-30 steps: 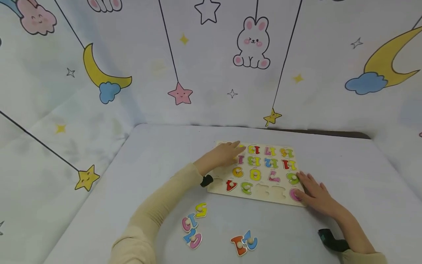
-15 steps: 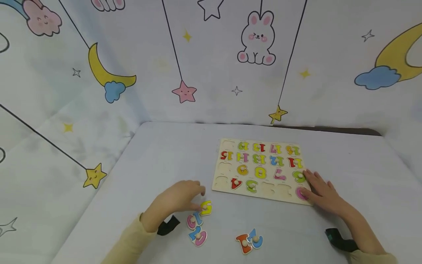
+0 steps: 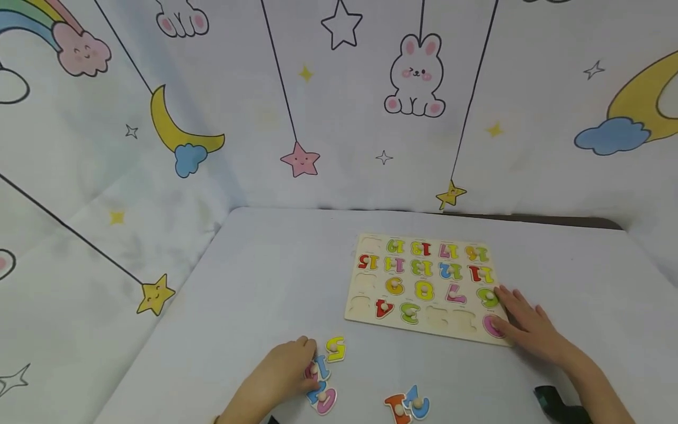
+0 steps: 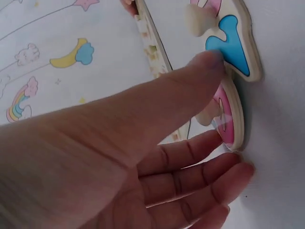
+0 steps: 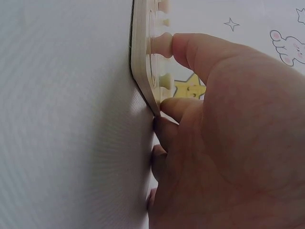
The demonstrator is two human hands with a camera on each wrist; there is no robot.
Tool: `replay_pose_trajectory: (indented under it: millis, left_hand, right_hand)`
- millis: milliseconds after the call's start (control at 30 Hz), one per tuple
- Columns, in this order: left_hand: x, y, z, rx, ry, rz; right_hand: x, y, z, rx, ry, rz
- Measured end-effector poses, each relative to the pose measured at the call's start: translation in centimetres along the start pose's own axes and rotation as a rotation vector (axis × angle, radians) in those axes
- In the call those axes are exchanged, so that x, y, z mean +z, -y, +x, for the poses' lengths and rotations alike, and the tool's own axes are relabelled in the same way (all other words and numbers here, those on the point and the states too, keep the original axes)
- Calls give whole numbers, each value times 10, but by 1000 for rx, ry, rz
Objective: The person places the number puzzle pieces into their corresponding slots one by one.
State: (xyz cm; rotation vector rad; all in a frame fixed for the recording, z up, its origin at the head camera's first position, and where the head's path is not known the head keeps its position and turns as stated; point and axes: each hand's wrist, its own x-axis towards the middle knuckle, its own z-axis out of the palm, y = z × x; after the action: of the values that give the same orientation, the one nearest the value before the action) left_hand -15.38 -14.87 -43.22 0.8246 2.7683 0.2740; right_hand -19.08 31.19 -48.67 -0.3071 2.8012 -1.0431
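Observation:
My left hand [image 3: 275, 374] is at the loose number pieces left of centre, palm toward them. In the left wrist view its thumb [image 4: 207, 64] overlaps the blue-and-pink 20 piece [image 4: 234, 47], while the fingers extend, slightly bent, beside the pink-and-blue 10 piece [image 4: 228, 119]. A yellow 5 piece [image 3: 336, 350] lies just beyond. My right hand [image 3: 535, 330] rests at the right edge of the wooden number puzzle board [image 3: 365, 281]. Its thumb touches the wooden knob [image 5: 162, 45] of the pink piece in the near corner, and the other fingers lie along the edge.
An orange 1 piece [image 3: 397, 408] and a blue 2 piece [image 3: 417, 406] lie together at the near middle of the white table [image 3: 254, 265]. Several recesses in the board are bare. A patterned cloth wall [image 3: 344, 106] stands behind.
My left hand has come back from the board's far left toward me, past the 5 piece, to the 10 and 20 pieces. The right hand stays at the board's edge.

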Motion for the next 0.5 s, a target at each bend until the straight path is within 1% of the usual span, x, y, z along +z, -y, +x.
replay_pose_trajectory:
  millis: [133,200,367,433,500]
  left_hand:
    - [2,0,1,38,-17,-28]
    - [3,0,2,53,-44,-39]
    - [4,0,-1,128,-145,-47]
    - [2,-1,-1,150,-158,-74]
    - [-1,-3,1,160,-155,-126]
  right_hand:
    - [2,0,-2,11,-7,-9]
    - [2,0,-2,16,-8,-17]
    - [0,1,-1,11,-10,-14]
    - [0,2,-2,10,-12,-8]
    - [0,2,-3,13,-16,-8]
